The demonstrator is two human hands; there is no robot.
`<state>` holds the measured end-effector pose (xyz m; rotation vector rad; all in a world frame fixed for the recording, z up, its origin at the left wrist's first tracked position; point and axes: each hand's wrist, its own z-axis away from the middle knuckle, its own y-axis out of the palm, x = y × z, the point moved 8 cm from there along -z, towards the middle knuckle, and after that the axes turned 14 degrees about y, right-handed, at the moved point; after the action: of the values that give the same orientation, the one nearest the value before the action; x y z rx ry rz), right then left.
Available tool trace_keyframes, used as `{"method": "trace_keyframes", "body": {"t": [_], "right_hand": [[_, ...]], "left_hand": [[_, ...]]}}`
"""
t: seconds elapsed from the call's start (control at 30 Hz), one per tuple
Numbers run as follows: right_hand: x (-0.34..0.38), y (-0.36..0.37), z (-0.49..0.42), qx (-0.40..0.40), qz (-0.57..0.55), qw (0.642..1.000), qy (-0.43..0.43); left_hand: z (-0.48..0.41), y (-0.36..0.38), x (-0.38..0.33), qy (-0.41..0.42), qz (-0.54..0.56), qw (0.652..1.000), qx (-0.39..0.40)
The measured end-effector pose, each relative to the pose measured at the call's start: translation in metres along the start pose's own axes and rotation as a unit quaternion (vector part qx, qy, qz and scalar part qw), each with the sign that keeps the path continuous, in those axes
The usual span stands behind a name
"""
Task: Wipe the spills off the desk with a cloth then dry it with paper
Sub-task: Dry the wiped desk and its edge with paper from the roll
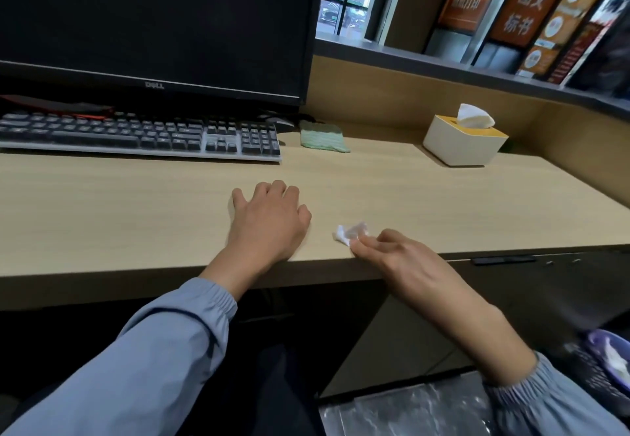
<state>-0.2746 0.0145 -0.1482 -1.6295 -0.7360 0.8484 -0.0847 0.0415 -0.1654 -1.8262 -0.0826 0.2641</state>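
The drying step seems in hand, likely near its end: the right hand (pixel 402 258) pinches a crumpled paper (pixel 349 231), fingers clamped on it, at the tabletop's (pixel 136 203) front edge; the left hand (pixel 269 217) rests nearby, fingers loosely apart, holding nothing; the cloth (pixel 324 137) lies at the back beside the keyboard (pixel 136 135); next, probably a last pass or lifting the paper away, keeping the pinch firm.

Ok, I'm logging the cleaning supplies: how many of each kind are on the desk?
green cloth: 1
tissue box: 1
crumpled paper wad: 1
Total: 3
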Motion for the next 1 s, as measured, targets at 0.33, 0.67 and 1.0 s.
{"method": "trace_keyframes", "body": {"t": [0.33,0.67,1.0], "right_hand": [[-0.014,-0.005,0.028,-0.032,-0.057,0.996,0.061],[-0.022,-0.005,-0.028,0.029,0.095,0.987,0.129],[-0.061,0.006,-0.158,0.006,0.121,0.984,0.131]], "left_hand": [[-0.001,0.000,-0.003,0.006,-0.005,1.000,0.013],[-0.001,0.004,-0.003,0.021,-0.011,1.000,0.012],[-0.003,0.007,-0.002,0.022,-0.016,1.000,0.005]]}}
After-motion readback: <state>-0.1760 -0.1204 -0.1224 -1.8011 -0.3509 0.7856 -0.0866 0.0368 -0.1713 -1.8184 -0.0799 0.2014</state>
